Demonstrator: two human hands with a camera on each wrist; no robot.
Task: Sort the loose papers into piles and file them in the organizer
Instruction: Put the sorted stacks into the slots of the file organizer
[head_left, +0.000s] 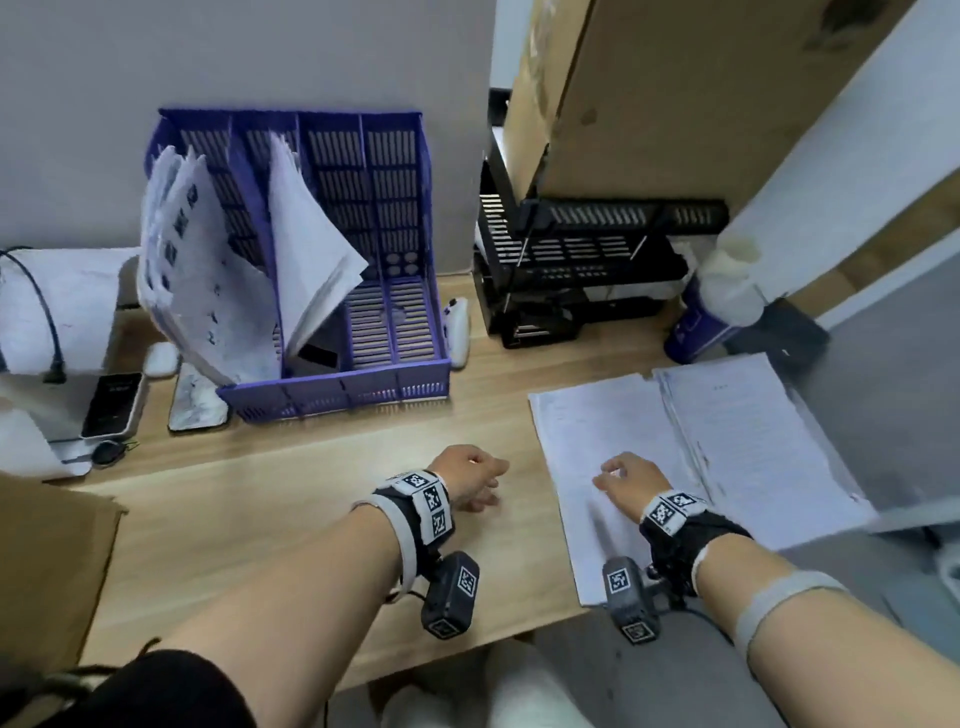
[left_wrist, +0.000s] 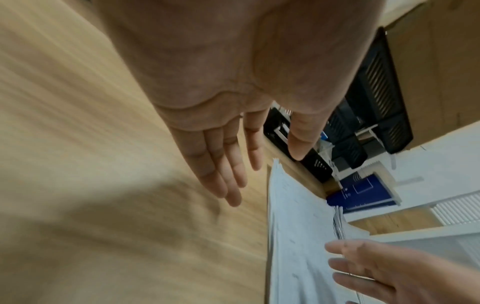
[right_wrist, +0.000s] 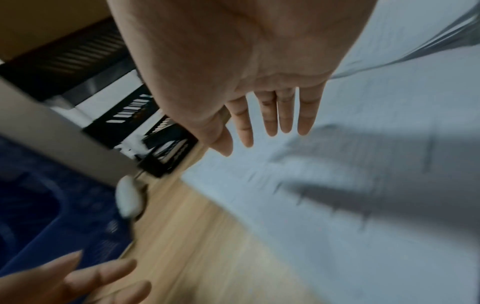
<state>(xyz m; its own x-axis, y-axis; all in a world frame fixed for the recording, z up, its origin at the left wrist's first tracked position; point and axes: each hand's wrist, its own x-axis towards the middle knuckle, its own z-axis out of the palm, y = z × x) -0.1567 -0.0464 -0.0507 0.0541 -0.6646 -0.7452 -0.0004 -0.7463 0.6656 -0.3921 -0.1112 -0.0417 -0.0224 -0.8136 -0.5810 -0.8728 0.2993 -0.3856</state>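
Two piles of white printed papers lie side by side at the desk's right: a left pile (head_left: 597, 447) and a right pile (head_left: 737, 431). My right hand (head_left: 621, 480) hovers over the left pile (right_wrist: 337, 205), fingers (right_wrist: 285, 115) straight and spread, holding nothing. My left hand (head_left: 475, 480) hangs over bare desk just left of that pile (left_wrist: 296, 226), its fingers (left_wrist: 223, 170) straight and empty. The blue slotted organizer (head_left: 395, 332) stands at the back left, with paper bundles (head_left: 208, 260) leaning in its two left slots.
A black stacked tray (head_left: 582, 260) sits behind the piles under a cardboard box (head_left: 675, 93). A blue-and-white bottle (head_left: 717, 306) stands at the right. Two phones (head_left: 111, 405) and a white box (head_left: 52, 312) occupy the left. The desk edge runs beneath my wrists.
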